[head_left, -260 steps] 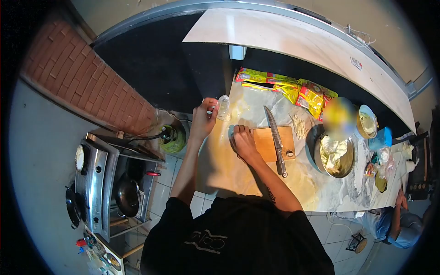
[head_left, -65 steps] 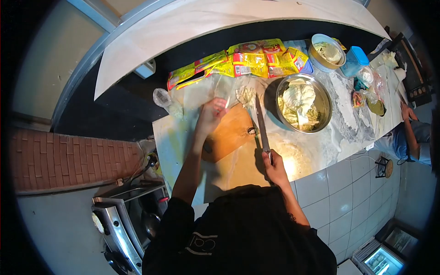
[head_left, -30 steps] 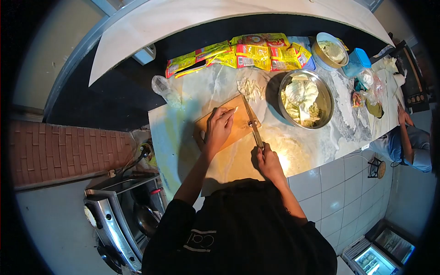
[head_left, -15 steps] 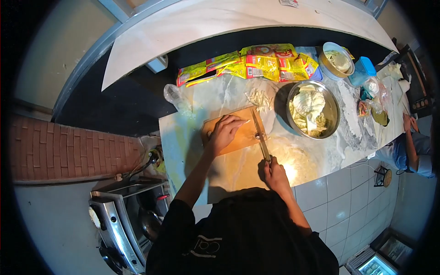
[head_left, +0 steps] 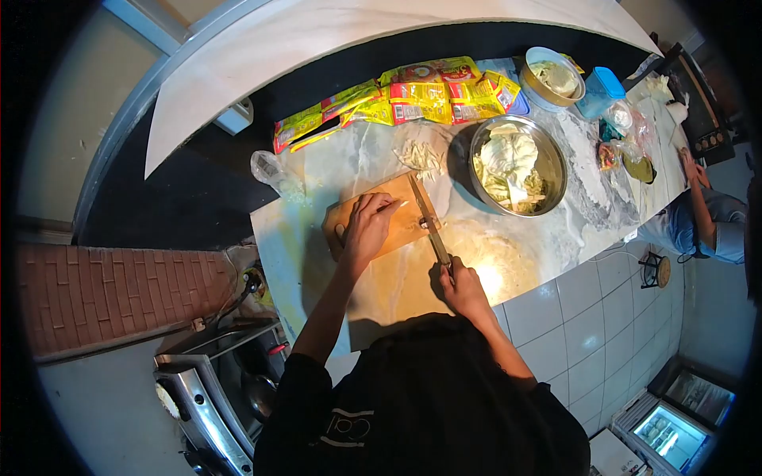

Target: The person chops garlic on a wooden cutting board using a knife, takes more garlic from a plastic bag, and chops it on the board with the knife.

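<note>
My right hand (head_left: 464,292) is closed round the handle of a long knife (head_left: 426,214), whose blade lies along the right side of the wooden cutting board (head_left: 357,208). Over the board, my left hand (head_left: 370,226) has its fingers bunched on a small pale piece of food (head_left: 402,204), mostly hidden beneath them. A little dark scrap (head_left: 427,224) sits at the board's right edge, close to the blade. Just beyond the board, cut pale strips (head_left: 426,159) lie in a loose heap.
A steel bowl (head_left: 479,184) of cabbage leaves stands right of the board. Yellow packets (head_left: 421,101) line the back, near a smaller bowl (head_left: 533,92) and a blue container (head_left: 601,89). A clear plastic bag (head_left: 270,170) lies left. Another person (head_left: 706,222) is at the far right.
The whole view has shifted, so the counter and its things appear further left and slightly higher. Both hands keep their grips, with little movement relative to the board.
</note>
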Tool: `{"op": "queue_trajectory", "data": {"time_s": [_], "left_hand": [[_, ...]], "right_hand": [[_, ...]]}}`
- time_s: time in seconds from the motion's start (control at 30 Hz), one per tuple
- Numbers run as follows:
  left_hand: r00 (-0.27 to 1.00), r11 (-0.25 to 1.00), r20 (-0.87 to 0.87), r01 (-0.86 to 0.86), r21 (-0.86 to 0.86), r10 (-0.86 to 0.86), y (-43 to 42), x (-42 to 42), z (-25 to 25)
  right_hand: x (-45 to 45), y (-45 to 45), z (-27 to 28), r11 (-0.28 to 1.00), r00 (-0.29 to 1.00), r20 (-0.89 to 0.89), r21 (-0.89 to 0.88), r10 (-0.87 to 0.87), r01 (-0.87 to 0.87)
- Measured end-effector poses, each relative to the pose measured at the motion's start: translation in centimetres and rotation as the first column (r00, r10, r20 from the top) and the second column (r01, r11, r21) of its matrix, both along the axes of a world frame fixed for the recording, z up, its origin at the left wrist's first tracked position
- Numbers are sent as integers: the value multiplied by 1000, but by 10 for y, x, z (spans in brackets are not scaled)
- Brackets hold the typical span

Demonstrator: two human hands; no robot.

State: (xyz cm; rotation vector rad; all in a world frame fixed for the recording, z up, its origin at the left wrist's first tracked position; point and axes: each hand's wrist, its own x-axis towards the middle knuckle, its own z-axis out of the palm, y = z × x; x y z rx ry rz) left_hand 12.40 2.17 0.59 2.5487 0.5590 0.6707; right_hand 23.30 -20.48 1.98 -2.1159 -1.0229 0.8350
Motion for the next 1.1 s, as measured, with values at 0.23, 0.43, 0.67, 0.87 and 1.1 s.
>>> {"op": "queue_trajectory", "data": {"time_s": [0.23,0.43,0.67,0.87,1.1], "left_hand": [[979,989,-185,-62,137,87,-21,-3,10],[988,983,-138,-46,180,72,-38,-1,13],[980,989,-173,-77,128,99,-46,1,4],[991,995,-108,-78,67,85,-44,0,4],[983,993,-144,-104,53,110,-44,1,-2]], "right_hand": [[0,3,6,1000,1000,10,24,-2,2],[0,4,7,999,1000,3,43,-26,26],[4,4,6,999,1000,-8,25,-26,26],[5,4,6,1000,999,-23,18,-24,24],[6,3,3,999,999,-29,27,-24,25]]}}
